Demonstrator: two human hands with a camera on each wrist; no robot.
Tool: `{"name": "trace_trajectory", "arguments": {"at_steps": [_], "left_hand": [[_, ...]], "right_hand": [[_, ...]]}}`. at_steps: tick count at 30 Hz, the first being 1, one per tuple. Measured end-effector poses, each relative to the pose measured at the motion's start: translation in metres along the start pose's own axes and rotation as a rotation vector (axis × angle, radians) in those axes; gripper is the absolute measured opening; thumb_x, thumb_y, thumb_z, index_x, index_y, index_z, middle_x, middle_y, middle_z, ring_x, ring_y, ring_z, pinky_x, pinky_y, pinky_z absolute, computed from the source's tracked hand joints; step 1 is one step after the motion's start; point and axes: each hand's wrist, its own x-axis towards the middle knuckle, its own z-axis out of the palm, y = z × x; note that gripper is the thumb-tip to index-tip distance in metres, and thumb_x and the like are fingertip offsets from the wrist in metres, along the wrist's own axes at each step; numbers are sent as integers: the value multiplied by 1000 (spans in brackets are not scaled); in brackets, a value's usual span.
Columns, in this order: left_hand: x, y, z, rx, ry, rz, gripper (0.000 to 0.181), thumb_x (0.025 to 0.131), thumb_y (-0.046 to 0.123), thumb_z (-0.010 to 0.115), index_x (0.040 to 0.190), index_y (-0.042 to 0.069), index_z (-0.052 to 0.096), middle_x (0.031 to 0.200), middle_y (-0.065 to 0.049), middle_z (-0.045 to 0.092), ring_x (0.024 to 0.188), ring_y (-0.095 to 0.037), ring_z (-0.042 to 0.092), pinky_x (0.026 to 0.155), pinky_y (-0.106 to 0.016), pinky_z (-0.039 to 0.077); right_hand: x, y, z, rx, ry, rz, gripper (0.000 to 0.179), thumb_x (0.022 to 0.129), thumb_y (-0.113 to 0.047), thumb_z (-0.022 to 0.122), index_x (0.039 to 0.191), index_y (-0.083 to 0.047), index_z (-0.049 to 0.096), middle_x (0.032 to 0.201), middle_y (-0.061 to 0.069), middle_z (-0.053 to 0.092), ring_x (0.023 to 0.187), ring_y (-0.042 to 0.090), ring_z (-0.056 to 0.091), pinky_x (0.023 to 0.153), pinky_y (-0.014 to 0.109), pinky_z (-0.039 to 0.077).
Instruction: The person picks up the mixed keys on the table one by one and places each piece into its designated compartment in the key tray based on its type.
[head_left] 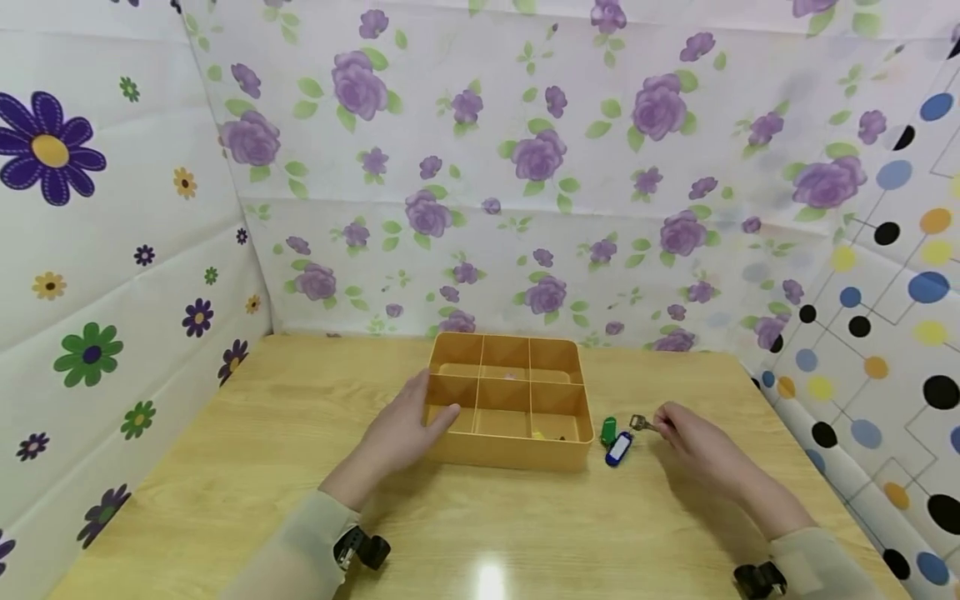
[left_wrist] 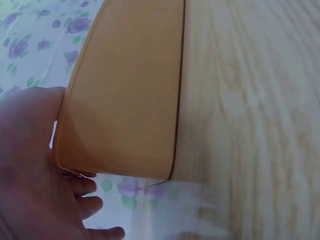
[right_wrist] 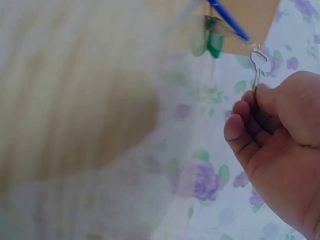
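Note:
My left hand [head_left: 401, 425] rests at the left front corner of an orange six-compartment box [head_left: 510, 452]. Its thumb lies over the rim, and in the left wrist view the loosely spread fingers [left_wrist: 90, 205] reach past the short side. To the right of the box, my right hand [head_left: 697, 442] pinches a metal key [head_left: 639, 423] by its blade, bow pointing towards the box. Beside the key are a green key tag [head_left: 608, 430] and a blue key tag [head_left: 618, 448] with a white label. Whether a ring joins them to the key, I cannot tell.
Small yellow bits [head_left: 537, 435] show in the front right compartment, and something pink [head_left: 510, 377] in the back middle one. The wooden table [head_left: 300, 467] is bordered by a flowered cloth [head_left: 480, 167] behind and patterned cloths at both sides.

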Motion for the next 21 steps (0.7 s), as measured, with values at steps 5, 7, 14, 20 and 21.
{"name": "trace_trajectory", "arguments": {"at_steps": [5, 7, 14, 20, 21], "left_hand": [[-5, -2, 0, 22, -2, -6, 111, 107, 75, 50, 175, -3, 9, 180, -26, 16, 166, -45, 19, 131, -63, 23], [-5, -2, 0, 19, -9, 2, 112, 107, 75, 51, 175, -3, 9, 180, -27, 16, 166, -45, 18, 131, -64, 22], [-7, -7, -5, 16, -62, 22, 118, 104, 75, 57, 175, -2, 4, 181, -25, 11, 166, -45, 17, 132, -62, 22], [-4, -8, -5, 13, -87, 62, 120, 103, 72, 63, 175, -2, 3, 181, -24, 9, 166, -45, 16, 131, -64, 21], [-4, -8, -4, 15, -87, 65, 120, 103, 73, 63, 175, -2, 4, 181, -24, 9, 166, -45, 16, 131, -63, 21]], "right_hand": [[5, -5, -3, 24, 45, 48, 17, 120, -11, 45, 105, -7, 51, 87, 2, 48, 75, 14, 45, 66, 32, 38], [5, -7, -5, 26, 57, 79, 17, 120, -13, 45, 108, -6, 54, 87, 4, 50, 74, 15, 45, 66, 33, 39], [9, -13, -17, 22, 150, 89, 16, 120, -12, 48, 111, -4, 58, 87, 5, 55, 71, 18, 48, 63, 34, 42], [8, -18, -32, 14, 193, 133, 15, 119, -11, 48, 114, -2, 59, 91, 6, 58, 71, 20, 48, 65, 36, 42], [9, -18, -33, 15, 191, 130, 15, 119, -11, 48, 113, -3, 59, 90, 6, 57, 71, 20, 48, 65, 36, 41]]}}
